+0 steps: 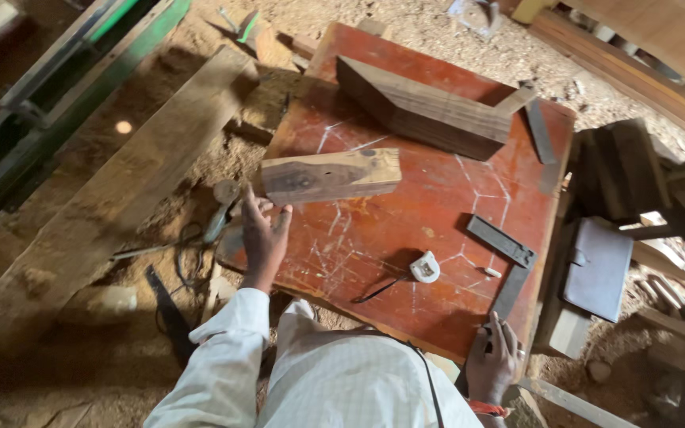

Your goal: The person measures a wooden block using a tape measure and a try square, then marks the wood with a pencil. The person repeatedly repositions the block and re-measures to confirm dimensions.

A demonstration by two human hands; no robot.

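Left hand (263,238) open, fingers spread, reaching at the near-left end of the short wood block (331,176), not gripping it. Right hand (491,361) rests on the try square (509,265) blade at the board's 5 o'clock corner; can't tell if it's pinched. I'd grab the block mid-length, flat. Tape measure (424,268) sits centre-near; big angled timber (426,115) crowds 12 o'clock of the red board (406,214).

Woodworking shop: sawdust floor (453,40), planks (112,198)
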